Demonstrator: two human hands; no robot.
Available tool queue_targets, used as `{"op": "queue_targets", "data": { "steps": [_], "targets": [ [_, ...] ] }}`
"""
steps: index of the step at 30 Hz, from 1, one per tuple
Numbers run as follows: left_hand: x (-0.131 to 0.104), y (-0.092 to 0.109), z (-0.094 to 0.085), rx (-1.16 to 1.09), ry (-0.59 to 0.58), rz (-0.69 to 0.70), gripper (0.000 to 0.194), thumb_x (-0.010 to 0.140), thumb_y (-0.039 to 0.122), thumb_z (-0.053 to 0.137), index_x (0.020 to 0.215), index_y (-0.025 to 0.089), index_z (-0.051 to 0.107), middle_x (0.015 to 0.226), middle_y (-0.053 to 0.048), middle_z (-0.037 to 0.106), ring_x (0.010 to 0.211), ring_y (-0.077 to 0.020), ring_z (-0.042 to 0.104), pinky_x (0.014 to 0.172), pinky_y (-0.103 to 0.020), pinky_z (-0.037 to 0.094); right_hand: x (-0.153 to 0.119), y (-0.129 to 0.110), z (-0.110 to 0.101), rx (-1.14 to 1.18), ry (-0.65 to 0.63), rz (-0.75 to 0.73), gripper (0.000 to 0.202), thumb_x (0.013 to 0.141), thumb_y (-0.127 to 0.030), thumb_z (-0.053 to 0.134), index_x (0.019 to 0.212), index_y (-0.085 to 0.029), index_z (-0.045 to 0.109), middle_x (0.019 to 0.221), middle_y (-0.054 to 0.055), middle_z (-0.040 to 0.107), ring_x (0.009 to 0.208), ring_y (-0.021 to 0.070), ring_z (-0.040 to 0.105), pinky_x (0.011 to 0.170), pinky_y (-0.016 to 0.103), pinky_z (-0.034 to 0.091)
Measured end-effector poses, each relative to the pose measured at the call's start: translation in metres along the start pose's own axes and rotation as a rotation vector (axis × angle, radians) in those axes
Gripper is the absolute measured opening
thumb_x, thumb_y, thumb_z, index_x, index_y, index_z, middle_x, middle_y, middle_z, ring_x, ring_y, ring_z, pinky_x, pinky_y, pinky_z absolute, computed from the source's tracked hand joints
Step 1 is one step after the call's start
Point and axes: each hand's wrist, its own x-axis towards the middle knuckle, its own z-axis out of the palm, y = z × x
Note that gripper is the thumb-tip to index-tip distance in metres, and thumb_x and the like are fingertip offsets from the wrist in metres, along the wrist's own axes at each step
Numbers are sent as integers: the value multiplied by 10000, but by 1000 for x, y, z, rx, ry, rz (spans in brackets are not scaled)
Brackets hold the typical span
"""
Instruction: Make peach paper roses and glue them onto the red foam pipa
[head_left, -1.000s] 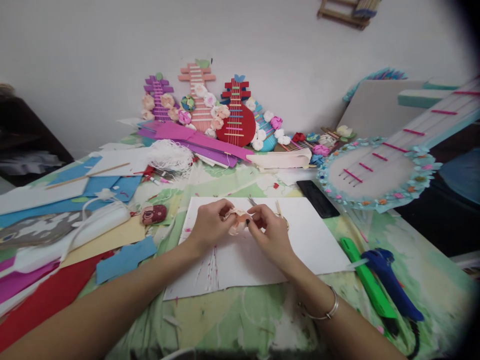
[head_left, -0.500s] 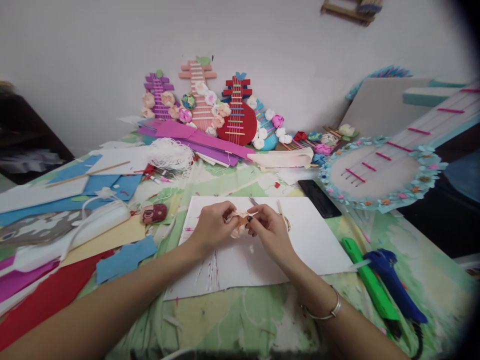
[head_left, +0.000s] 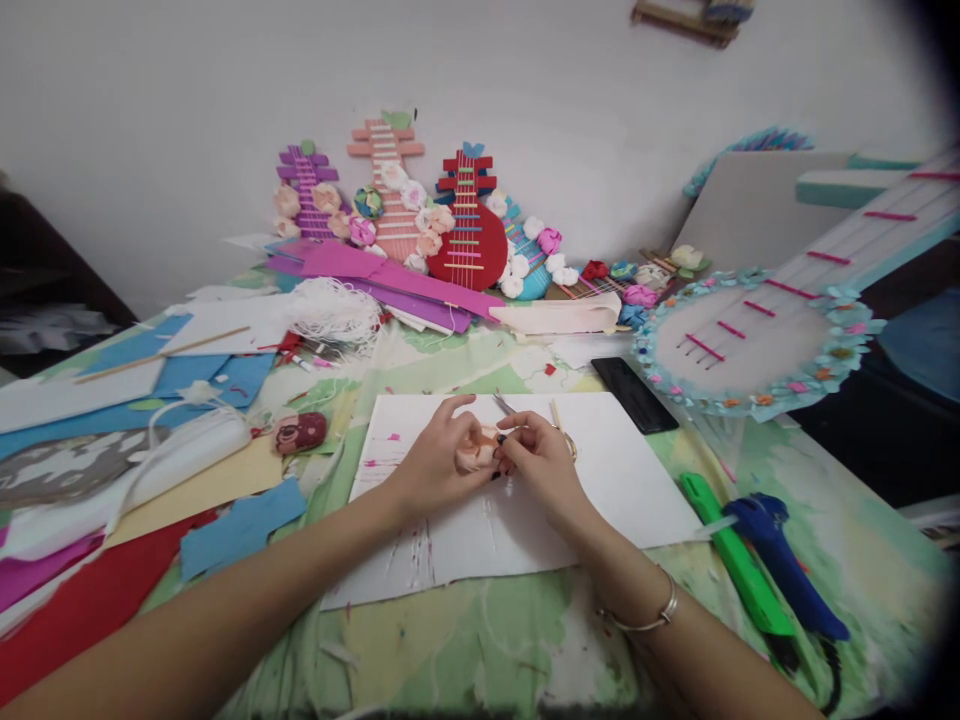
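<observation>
Between my hands, above a white sheet, is a small peach paper flower. My left hand is closed around its left side, with the index finger raised and bent. My right hand pinches at the flower's right edge, fingertips close together; dark nail polish shows. The fingers hide part of the flower. Just behind my right hand lie scissors, mostly covered by the hand, with a thin pale stick beside them.
A blue glue gun and a green cutter lie right of the sheet. A black phone is behind it. Craft-foam lutes with paper flowers, including a red lute, lean on the wall. A white power strip lies left.
My left hand has shifted its hold, its index finger lifting, and the flower is now turned and more covered. The right hand stays pinched at its edge. The view has shifted slightly.
</observation>
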Motion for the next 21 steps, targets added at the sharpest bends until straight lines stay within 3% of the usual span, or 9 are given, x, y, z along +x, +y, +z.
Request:
{"op": "queue_targets", "data": {
  "steps": [5, 8, 13, 17, 19, 21],
  "targets": [
    [0, -1, 1, -12, -27, 17, 116, 741, 164, 642, 856, 175, 634, 1236, -141, 495, 1288, -289, 420, 966, -394, 463, -1, -1, 0, 25, -14, 16, 193, 705, -208, 532, 896, -183, 518, 543, -57, 572, 511, 108, 546, 533, 230, 439],
    [0, -1, 2, -3, -15, 45, 122, 764, 121, 580, 836, 174, 664, 1245, -140, 503, 1243, -261, 474, 952, -376, 472, 1, 2, 0, 29, -17, 17, 204, 703, -211, 532, 905, -184, 511, 534, -62, 564, 501, 108, 542, 525, 228, 436],
    [-1, -3, 3, -7, 9, 26, 114, 796, 175, 564, 798, 176, 679, 1193, -125, 578, 1154, -238, 547, 904, -365, 496, 0, -10, -12, -184, 69, -33, 211, 721, -225, 537, 928, -189, 542, 598, -41, 598, 497, 103, 540, 497, 218, 407],
    [-1, -3, 3, -27, 2, -27, 136, 805, 224, 572, 756, 173, 687, 1156, -118, 615, 1042, -215, 613, 867, -345, 513, -25, -56, -43, -425, 177, -171, 218, 778, -349, 553, 936, -200, 575, 689, -1, 624, 596, 135, 586, 555, 248, 440],
    [-1, -3, 3, -36, -11, -29, 137, 799, 220, 577, 738, 175, 690, 1153, -111, 621, 1037, -212, 618, 866, -337, 513, -48, -78, -68, -626, 317, -228, 261, 777, -402, 561, 956, -215, 593, 784, 27, 659, 671, 160, 615, 605, 271, 453],
    [-1, -3, 3, -42, -23, -31, 121, 782, 202, 586, 733, 178, 694, 1159, -102, 622, 1027, -209, 625, 871, -332, 512, -73, -87, -99, -868, 469, -196, 325, 768, -487, 544, 959, -234, 618, 845, 46, 679, 717, 191, 634, 637, 303, 455]
  ]
}}
